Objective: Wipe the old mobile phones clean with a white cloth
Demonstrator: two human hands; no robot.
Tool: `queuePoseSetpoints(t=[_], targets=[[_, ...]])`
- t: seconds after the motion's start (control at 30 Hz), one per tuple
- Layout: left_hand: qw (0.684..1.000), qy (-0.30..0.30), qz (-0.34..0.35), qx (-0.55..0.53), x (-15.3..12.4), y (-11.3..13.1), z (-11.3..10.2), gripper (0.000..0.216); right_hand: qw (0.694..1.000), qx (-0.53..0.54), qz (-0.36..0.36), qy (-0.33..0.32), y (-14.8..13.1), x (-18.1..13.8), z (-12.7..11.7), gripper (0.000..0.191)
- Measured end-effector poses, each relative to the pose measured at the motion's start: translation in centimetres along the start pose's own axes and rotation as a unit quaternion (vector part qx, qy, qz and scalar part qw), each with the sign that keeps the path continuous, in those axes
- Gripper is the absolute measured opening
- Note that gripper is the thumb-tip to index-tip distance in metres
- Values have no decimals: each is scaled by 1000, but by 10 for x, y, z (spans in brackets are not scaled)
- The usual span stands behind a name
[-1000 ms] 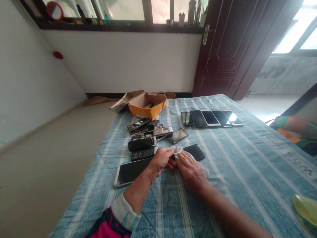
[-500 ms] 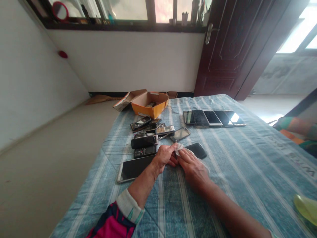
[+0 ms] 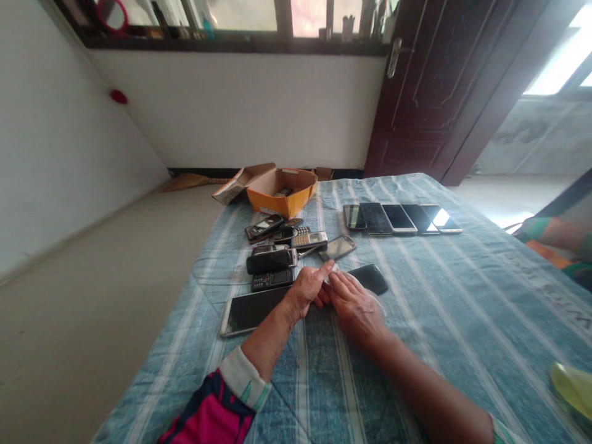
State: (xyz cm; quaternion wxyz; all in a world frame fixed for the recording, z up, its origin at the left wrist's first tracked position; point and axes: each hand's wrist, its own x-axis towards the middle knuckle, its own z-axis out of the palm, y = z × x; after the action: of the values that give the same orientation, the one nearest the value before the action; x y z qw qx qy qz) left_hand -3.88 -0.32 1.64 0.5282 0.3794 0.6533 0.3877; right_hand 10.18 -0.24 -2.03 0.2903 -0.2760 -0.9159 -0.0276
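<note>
My left hand (image 3: 306,290) is closed, thumb on top, around something mostly covered by the fingers and the cloth; I cannot make out what it is. My right hand (image 3: 354,308) lies over a thin white cloth (image 3: 379,306), its fingers pressing the cloth against what the left hand holds. Just beyond the right hand, a dark smartphone (image 3: 370,279) lies flat. A large white-framed phone (image 3: 252,311) rests partly behind the left forearm. Ahead of the left hand are a black phone (image 3: 269,261), a keypad phone (image 3: 272,280) and a grey phone (image 3: 338,247).
An orange cardboard box (image 3: 282,200) with its lid open stands at the far edge, phones inside. Several keypad phones (image 3: 309,239) are heaped before it. A row of smartphones (image 3: 400,219) lies at the back right. A yellow-green object (image 3: 571,385) sits at the right on the striped cloth (image 3: 444,345).
The right hand has shifted slightly left and up over the cloth, hiding more of it. The left hand keeps its grip. The view has tilted a little; the phones lie as before.
</note>
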Motion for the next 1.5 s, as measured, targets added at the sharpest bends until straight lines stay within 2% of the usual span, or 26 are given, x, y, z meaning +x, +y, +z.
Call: queuePoseSetpoints(t=[0.2, 0.43, 0.67, 0.9, 1.07, 1.17, 1.33, 1.5], targets=[[1000, -1, 7, 21, 2, 1, 2, 52, 999, -11, -39, 4, -5, -25, -9, 36], [999, 9, 4, 34, 0, 4, 1, 58, 999, -26, -31, 9, -5, -3, -5, 33], [999, 7, 0, 32, 2, 2, 1, 53, 997, -11, -79, -23, -5, -23, -15, 30], [998, 18, -3, 57, 1, 3, 0, 55, 997, 32, -69, -31, -4, -2, -10, 27], [999, 13, -6, 35, 1, 3, 1, 52, 994, 42, -97, -25, -5, -21, -17, 26], [999, 14, -4, 37, 0, 5, 3, 51, 995, 42, -85, -31, -5, -21, -17, 28], [999, 18, -10, 45, -1, 6, 1, 51, 997, 46, -50, -28, -3, -2, -9, 30], [999, 8, -15, 43, 1, 3, 1, 49, 997, 45, -61, -34, -4, -15, -13, 29]])
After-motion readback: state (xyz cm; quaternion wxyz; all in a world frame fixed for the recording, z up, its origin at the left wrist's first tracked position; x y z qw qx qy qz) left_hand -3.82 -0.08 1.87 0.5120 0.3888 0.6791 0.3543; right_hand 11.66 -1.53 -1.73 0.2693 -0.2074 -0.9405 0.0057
